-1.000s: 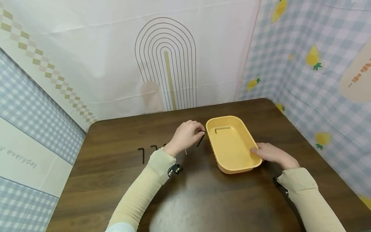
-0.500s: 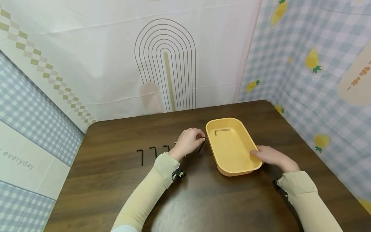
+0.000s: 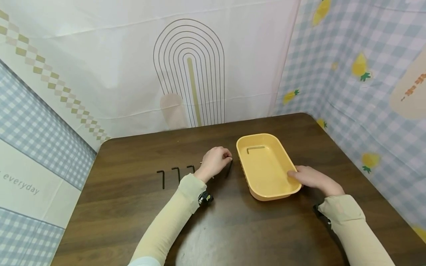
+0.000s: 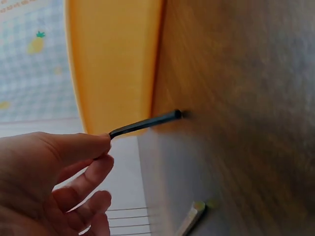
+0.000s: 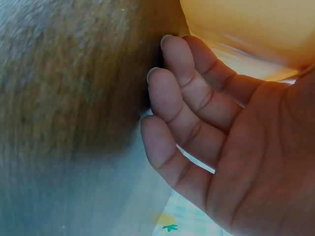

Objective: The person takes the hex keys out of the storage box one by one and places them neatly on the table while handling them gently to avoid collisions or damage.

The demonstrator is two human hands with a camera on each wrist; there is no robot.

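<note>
Thumb and fingers of my left hand (image 3: 214, 161) pinch a black hex key (image 3: 229, 168) by its bent end, just left of the yellow tray (image 3: 269, 173). In the left wrist view the key's long arm (image 4: 147, 124) points down toward the table; whether its tip touches the wood I cannot tell. My right hand (image 3: 311, 177) grips the tray's near right rim, thumb inside. Its other fingers (image 5: 165, 93) curl outside by the table. A silvery hex key (image 3: 255, 148) lies in the tray's far end.
Left of my left hand, black hex keys lie in a row on the dark wooden table: a left one (image 3: 163, 180), a middle one (image 3: 178, 173) and a partly covered one (image 3: 191, 168). A metallic key (image 4: 192, 216) lies under the left hand. Fabric walls stand behind and beside the table.
My left hand has come slightly nearer to me, then a little left, with the black hex key still pinched. The right hand keeps its grip on the tray.
</note>
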